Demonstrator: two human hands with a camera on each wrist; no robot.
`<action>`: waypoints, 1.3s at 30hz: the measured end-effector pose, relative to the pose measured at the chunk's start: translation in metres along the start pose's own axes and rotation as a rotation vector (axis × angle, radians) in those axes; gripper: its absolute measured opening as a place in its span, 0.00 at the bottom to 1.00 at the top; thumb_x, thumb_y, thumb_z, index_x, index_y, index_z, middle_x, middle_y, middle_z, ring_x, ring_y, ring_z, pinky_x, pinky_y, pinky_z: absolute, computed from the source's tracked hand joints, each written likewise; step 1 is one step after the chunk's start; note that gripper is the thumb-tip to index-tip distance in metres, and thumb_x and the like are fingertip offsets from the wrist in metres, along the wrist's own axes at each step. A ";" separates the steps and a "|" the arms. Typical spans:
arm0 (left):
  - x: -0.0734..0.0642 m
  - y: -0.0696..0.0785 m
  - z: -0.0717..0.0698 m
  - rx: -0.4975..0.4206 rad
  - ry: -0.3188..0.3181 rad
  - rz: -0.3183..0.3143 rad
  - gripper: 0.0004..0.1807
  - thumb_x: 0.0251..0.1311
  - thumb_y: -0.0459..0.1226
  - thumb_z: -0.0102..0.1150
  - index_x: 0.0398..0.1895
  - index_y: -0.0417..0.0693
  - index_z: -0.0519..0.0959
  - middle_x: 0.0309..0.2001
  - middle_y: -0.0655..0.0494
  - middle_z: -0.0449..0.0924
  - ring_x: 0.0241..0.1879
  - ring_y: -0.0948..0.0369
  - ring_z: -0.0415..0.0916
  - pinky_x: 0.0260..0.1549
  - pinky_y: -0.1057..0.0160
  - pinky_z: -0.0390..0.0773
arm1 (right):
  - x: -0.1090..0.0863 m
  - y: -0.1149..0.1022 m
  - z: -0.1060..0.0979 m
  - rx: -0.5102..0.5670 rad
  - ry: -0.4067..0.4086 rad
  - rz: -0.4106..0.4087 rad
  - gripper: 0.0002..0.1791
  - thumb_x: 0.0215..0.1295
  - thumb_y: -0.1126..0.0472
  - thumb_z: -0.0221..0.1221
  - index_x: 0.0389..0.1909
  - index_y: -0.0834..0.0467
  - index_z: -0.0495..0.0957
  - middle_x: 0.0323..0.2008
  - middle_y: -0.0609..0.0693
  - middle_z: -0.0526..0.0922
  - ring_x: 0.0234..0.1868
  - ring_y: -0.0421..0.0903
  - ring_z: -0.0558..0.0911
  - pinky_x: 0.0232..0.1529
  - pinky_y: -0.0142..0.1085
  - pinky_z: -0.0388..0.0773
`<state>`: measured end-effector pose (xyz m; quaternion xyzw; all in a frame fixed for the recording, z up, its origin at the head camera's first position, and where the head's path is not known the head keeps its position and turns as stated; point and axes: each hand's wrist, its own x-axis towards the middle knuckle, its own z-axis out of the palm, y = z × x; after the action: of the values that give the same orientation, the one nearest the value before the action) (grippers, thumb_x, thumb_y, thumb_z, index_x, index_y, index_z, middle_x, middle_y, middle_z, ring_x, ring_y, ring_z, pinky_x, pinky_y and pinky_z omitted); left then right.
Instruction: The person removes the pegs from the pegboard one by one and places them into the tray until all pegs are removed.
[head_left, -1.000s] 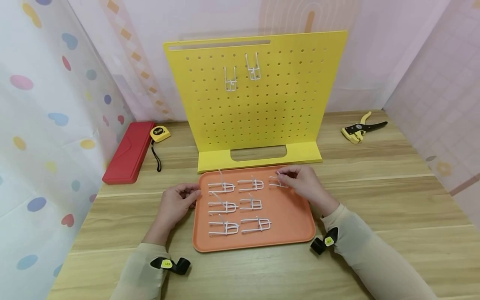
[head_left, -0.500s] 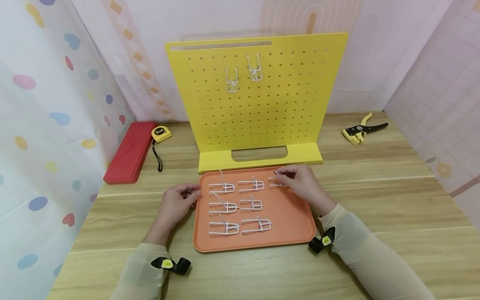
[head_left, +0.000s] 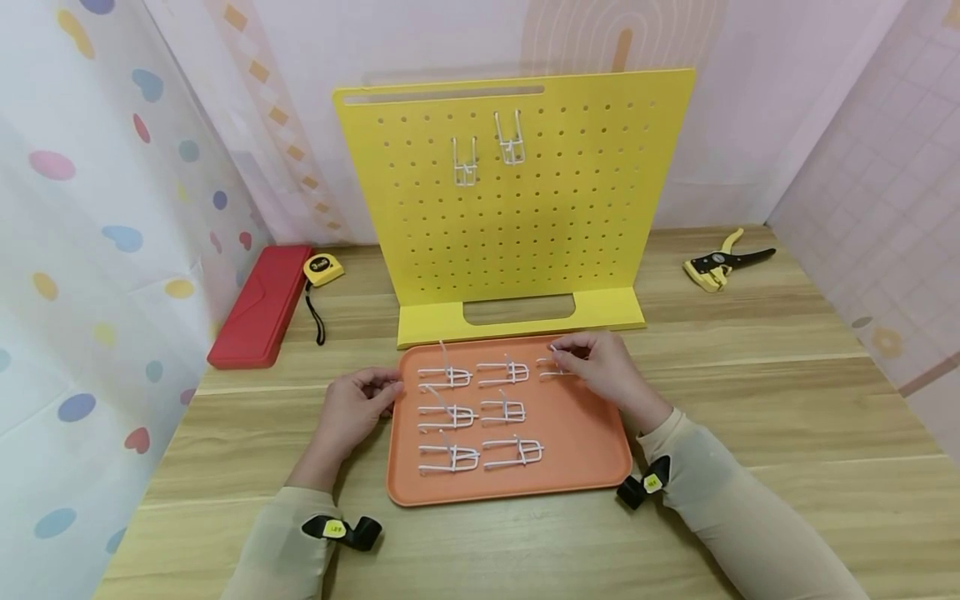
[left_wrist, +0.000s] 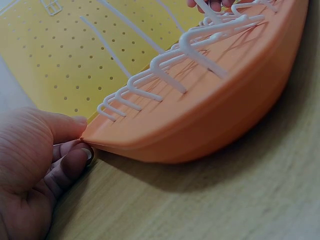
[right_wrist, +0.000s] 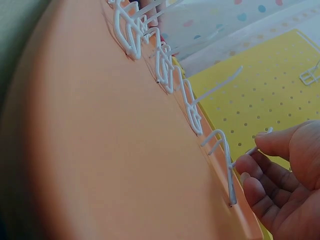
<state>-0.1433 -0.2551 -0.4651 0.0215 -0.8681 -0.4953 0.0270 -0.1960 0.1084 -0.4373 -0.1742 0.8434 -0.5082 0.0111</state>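
Note:
An orange tray (head_left: 581, 454) bears several white wire pegboard hooks (head_left: 452, 457) laid in rows. My left hand (head_left: 351, 410) pinches the tray's left rim, thumb on top and fingers under the edge in the left wrist view. At the far right corner, my right hand (head_left: 606, 367) pinches the upright prong of one pegboard hook (right_wrist: 229, 167) between thumb and fingers. That hook's looped frame stays low over the tray, partly hidden by the hand in the head view. Behind the tray stands a yellow pegboard (head_left: 525, 225), with two white hooks (head_left: 511, 150) hung near its top.
A red case (head_left: 262, 304) and a yellow tape measure (head_left: 323, 267) with a black strap lie left of the pegboard. Yellow-and-black wire strippers (head_left: 720, 262) lie at the right. The pegboard's yellow foot (head_left: 611, 307) sits just behind the tray's far edge.
My right hand has shifted slightly left with its pinch on the hook's prong. The left hand stays at the tray rim, and the head view has moved a little.

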 end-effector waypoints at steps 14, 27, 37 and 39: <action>0.000 -0.001 0.000 0.009 0.003 0.006 0.11 0.61 0.38 0.64 0.44 0.43 0.83 0.31 0.49 0.81 0.25 0.59 0.78 0.23 0.64 0.81 | 0.000 0.000 0.001 0.018 -0.010 0.045 0.09 0.64 0.64 0.63 0.42 0.63 0.85 0.29 0.52 0.84 0.26 0.44 0.77 0.18 0.31 0.74; -0.001 -0.001 0.000 0.010 0.007 0.011 0.10 0.61 0.37 0.64 0.44 0.43 0.83 0.31 0.49 0.81 0.25 0.59 0.78 0.23 0.64 0.81 | -0.001 -0.003 -0.001 -0.002 0.007 0.048 0.12 0.63 0.60 0.64 0.43 0.63 0.84 0.29 0.51 0.84 0.29 0.45 0.78 0.24 0.31 0.76; -0.001 -0.001 0.000 0.017 0.005 0.015 0.10 0.62 0.38 0.63 0.44 0.44 0.83 0.31 0.50 0.82 0.26 0.58 0.79 0.23 0.64 0.81 | -0.003 -0.017 -0.015 0.012 0.045 0.013 0.12 0.66 0.59 0.61 0.44 0.63 0.83 0.33 0.55 0.84 0.31 0.50 0.78 0.26 0.31 0.75; -0.001 -0.001 0.000 0.016 0.003 0.013 0.10 0.62 0.38 0.63 0.44 0.44 0.83 0.31 0.50 0.82 0.26 0.58 0.79 0.23 0.64 0.81 | -0.006 -0.032 -0.020 0.011 0.054 -0.003 0.12 0.67 0.61 0.60 0.44 0.65 0.83 0.34 0.58 0.84 0.32 0.52 0.79 0.27 0.30 0.75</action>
<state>-0.1423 -0.2559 -0.4663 0.0168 -0.8721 -0.4879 0.0315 -0.1850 0.1137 -0.4007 -0.1614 0.8403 -0.5174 -0.0114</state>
